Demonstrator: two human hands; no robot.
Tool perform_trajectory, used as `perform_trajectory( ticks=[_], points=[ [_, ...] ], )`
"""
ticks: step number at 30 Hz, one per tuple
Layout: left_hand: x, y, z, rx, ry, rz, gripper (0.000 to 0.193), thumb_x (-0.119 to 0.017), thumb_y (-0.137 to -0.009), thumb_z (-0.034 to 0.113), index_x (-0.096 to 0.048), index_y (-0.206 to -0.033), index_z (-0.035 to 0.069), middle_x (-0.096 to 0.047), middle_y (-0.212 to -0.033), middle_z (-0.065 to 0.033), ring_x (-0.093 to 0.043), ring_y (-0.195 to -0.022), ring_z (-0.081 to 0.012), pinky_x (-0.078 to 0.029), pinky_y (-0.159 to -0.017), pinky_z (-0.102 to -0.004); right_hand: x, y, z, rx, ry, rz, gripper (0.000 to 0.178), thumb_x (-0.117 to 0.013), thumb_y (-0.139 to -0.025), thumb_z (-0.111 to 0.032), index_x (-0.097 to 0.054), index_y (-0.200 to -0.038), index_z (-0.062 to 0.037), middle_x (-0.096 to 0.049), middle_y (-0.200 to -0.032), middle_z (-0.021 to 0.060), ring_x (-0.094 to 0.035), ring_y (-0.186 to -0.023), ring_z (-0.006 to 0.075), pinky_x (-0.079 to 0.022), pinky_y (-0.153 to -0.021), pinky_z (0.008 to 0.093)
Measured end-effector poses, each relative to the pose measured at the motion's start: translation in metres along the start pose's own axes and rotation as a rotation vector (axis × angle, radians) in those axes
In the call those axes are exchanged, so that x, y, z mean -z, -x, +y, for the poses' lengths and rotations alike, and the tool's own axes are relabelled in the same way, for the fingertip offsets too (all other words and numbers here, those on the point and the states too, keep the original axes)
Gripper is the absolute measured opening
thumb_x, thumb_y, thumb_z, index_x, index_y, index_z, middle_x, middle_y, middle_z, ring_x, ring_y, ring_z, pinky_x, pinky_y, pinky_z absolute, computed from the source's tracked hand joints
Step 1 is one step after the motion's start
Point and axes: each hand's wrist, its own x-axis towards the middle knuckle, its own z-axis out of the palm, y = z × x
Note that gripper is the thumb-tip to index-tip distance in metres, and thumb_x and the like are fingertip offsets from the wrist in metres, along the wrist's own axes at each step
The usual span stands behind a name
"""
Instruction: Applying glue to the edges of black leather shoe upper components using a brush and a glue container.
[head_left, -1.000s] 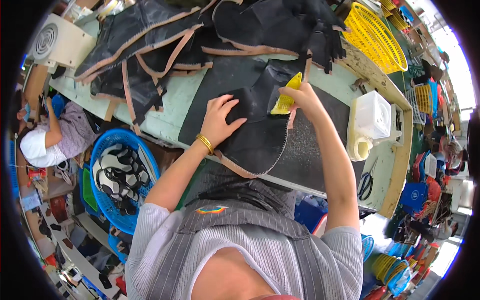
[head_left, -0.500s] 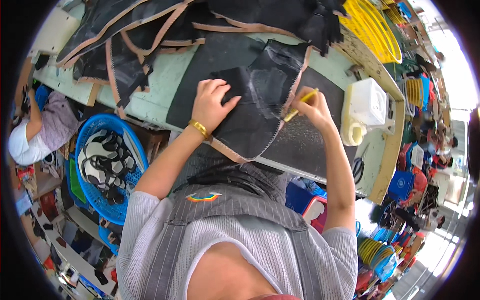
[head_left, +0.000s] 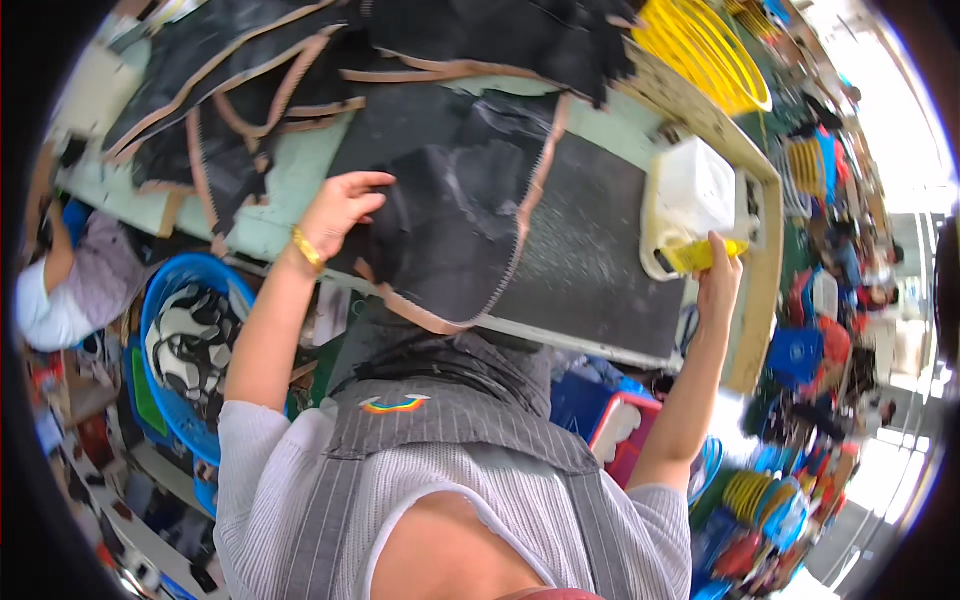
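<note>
A black panel (head_left: pixel 440 235) with a zigzag-stitched tan edge lies in front of me, whitish smears across its surface. It rests partly on a dark mat (head_left: pixel 610 250). Beside the panel's left edge is my left hand (head_left: pixel 338 213), its fingers stretched out and holding nothing; whether the fingertips touch the panel, I cannot tell. My right hand (head_left: pixel 717 287) grips a yellow-handled brush (head_left: pixel 703 256). The brush's dark end is over the mouth of a white plastic container (head_left: pixel 693 185), and whether it dips inside is unclear.
More black pieces with tan edging (head_left: pixel 230 80) are heaped at the back left. A yellow basket (head_left: pixel 705 55) stands at the far right beyond the table's raised wooden edge (head_left: pixel 765 290). At lower left, a blue basket (head_left: pixel 165 400) holds black-and-white pieces. Another person (head_left: pixel 75 270) sits at left.
My right hand has carried the brush rightward from the panel's stitched edge to the white container. My left hand has lifted off the panel's middle and moved to its left edge.
</note>
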Motion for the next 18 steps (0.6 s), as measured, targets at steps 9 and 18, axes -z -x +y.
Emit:
perform_trajectory(
  ticks=[9,18],
  points=[
    [-0.016,0.024,-0.027,-0.015,0.243,0.230,0.029,-0.060,-0.077,-0.002,-0.060,-0.106,-0.002,-0.059,-0.089,-0.0055,-0.058,-0.072,-0.0112,-0.051,-0.063,-0.0228,-0.270,0.044,0.010,-0.047,-0.046,-0.508,0.031,-0.058,-0.086,-0.022,-0.058,-0.088,0.0097,-0.062,-0.082,0.0111,-0.061,-0.069,0.0165,-0.053,-0.058,0.0256],
    [-0.024,0.024,-0.039,-0.112,0.154,0.423,0.030,-0.060,-0.075,-0.004,-0.044,-0.101,-0.003,-0.057,-0.085,-0.0120,-0.062,-0.067,-0.0168,-0.054,-0.059,-0.0269,-0.316,0.076,0.002,-0.171,0.007,-0.708,0.030,-0.060,-0.084,-0.020,-0.058,-0.087,0.0096,-0.061,-0.085,0.0131,-0.063,-0.072,0.0194,-0.056,-0.060,0.0277]
  ],
)
